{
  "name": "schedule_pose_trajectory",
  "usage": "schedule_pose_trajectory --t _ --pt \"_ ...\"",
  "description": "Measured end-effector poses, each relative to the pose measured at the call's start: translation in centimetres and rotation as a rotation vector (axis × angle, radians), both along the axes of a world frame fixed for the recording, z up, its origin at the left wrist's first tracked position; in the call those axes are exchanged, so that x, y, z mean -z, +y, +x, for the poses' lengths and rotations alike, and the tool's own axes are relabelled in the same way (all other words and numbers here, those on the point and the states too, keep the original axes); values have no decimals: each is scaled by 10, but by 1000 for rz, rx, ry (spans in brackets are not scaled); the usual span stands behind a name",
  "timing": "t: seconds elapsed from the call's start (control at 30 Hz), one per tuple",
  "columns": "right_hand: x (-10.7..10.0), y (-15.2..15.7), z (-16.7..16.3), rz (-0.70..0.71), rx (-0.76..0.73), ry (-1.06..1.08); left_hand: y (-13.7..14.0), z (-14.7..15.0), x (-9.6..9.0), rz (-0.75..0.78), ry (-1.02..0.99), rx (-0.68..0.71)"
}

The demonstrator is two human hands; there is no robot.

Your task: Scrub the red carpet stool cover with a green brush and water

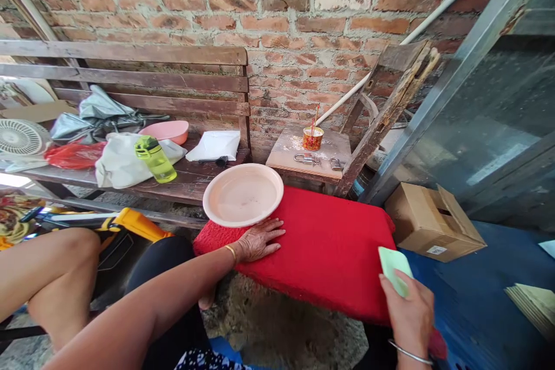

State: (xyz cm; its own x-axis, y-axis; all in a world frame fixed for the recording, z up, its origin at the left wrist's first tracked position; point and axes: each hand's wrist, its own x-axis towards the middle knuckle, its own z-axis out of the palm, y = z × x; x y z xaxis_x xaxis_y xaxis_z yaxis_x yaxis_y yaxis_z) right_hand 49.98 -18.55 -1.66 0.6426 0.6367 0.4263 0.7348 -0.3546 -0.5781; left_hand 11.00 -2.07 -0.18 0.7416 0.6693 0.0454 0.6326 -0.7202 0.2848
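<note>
A red fuzzy cloth (pixel 329 243) covers a low bench or table in front of me. My left hand (pixel 260 240), with a gold bangle at its wrist, lies flat on it, fingers spread. Just behind that hand stands a pale pink basin (pixel 243 196), partly on the cloth's far left corner, with what looks like a little water inside. At the right end of the cloth, my right hand (pixel 410 306) is closed around a flat pale green piece (pixel 394 269) with rounded corners. Its exact kind is not clear. A silver bangle circles the right wrist.
A wooden bench (pixel 195 179) at left holds a green bottle (pixel 156 159), bags, a pink bowl (pixel 169 130) and a fan (pixel 21 139). An incense cup (pixel 312 139) and padlocks sit on a chair. A cardboard box (pixel 433 219) stands right. Another person's bare leg (pixel 65 277) is at left.
</note>
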Motion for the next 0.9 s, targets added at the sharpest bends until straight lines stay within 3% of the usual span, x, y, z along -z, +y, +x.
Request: schedule_pose_trajectory --t 0.17,0.27,0.37,0.53,0.63,0.73,0.9 --pt "-5 30 -108 23 -561 27 0 0 -1 17 17 2" --pt "-5 32 -133 -30 -683 41 1 0 1 29 11 6" --pt "-3 20 -96 -51 -566 32 1 1 3 38 4 4" --pt "-4 -29 14 -74 -7 -13 2 2 5 26 -7 9" --pt "-10 -44 33 -105 192 14 2 2 6 14 -21 7" --pt "-15 -30 -8 -38 3 36 2 2 6 16 -35 7" --pt "-11 5 -111 -39 -583 81 2 3 4 24 -50 5"
